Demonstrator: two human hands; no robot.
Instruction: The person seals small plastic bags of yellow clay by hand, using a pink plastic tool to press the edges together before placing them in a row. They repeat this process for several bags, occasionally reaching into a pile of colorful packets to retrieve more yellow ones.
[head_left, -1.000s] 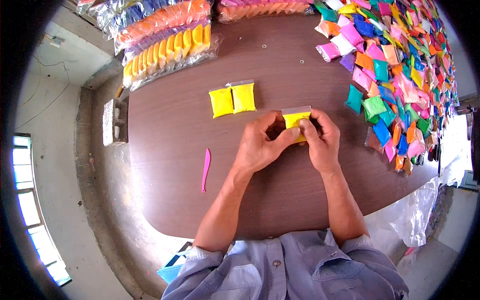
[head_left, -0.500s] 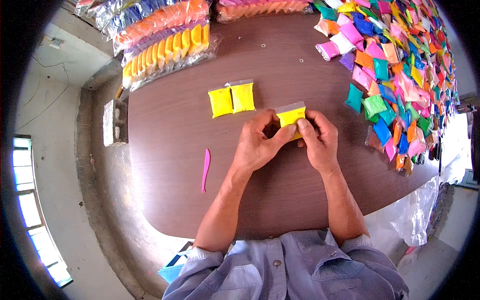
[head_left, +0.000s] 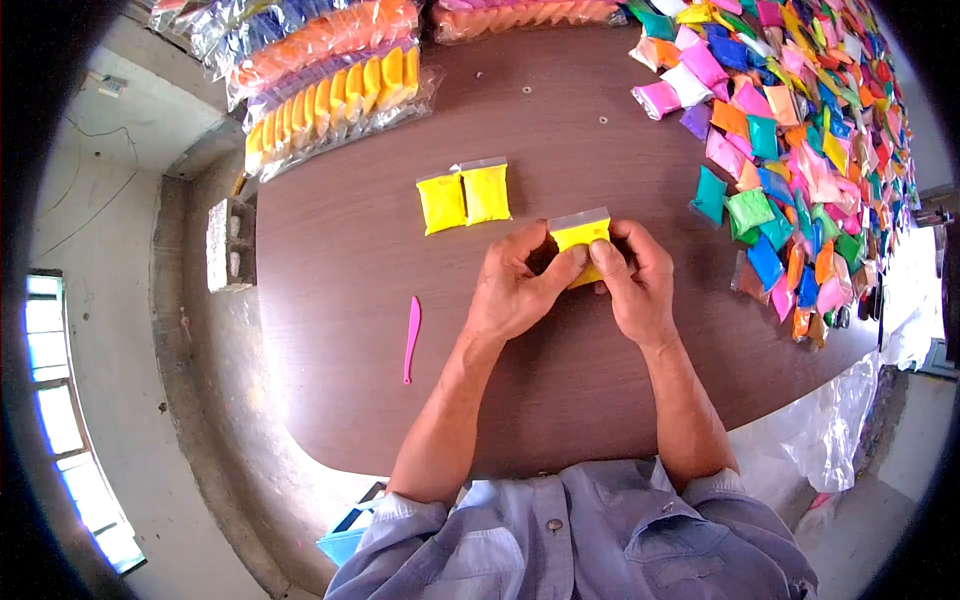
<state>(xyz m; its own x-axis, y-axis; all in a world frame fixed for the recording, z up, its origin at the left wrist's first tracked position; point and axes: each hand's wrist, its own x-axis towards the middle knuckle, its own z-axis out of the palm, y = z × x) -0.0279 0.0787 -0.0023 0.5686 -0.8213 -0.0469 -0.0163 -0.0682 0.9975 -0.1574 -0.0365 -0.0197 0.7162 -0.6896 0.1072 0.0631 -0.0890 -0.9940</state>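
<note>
- Packet (head_left: pixel 580 236), yellow with a clear top strip, was up off the counter (head_left: pixel 400 420) near its middle, pinched between left hand (head_left: pixel 512 292) and right hand (head_left: pixel 635 288).
- Fingers (head_left: pixel 556 270) of both hands were clenched on it, thumbs pressing the front face.
- Yellow pair (head_left: pixel 463 196) of the same sort lay just beyond, side by side and touching; a pink tool (head_left: pixel 411 338) lay off to the left, well apart.
- Big loose pile (head_left: pixel 790 130) of mixed colours sat near the right hand.
- Risk, I reckon: squeeze too hard and the thin plastic could split or the seal pop, squishing yellow out. A slipped grip could also flick it into that pile.
</note>
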